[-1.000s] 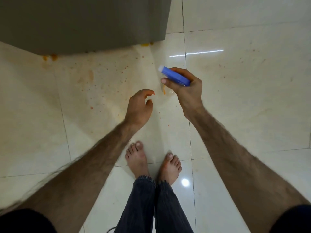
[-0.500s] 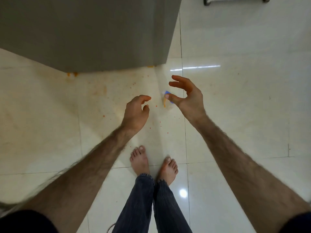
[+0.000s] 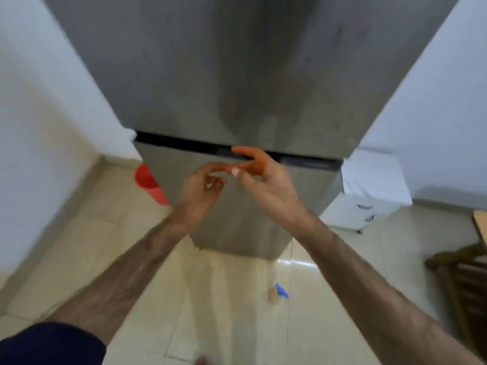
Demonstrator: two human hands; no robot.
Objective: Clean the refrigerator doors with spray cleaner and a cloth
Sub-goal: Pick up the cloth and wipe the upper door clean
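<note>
Since half a second earlier, raised from floor level to before the refrigerator (image 3: 250, 88). Left hand (image 3: 200, 191) loosely curled, empty; right hand (image 3: 263, 180) spread, empty, fingertips meeting the left's. Spray bottle (image 3: 280, 291) down on the stained floor (image 3: 224, 299), well apart from both hands.

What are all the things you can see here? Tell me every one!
refrigerator: 1, grey, middle, against the wall, two doors with a dark gap between
spray bottle: 1, clear with blue top, on the floor before the refrigerator
bucket: 1, red, left of the refrigerator
cabinet: 1, white, right of the refrigerator
wooden furniture: 1, brown, right edge
floor: cream tiles, orange stains
left hand: 1, fingers curled, empty
right hand: 1, orange-stained fingers, empty
</note>
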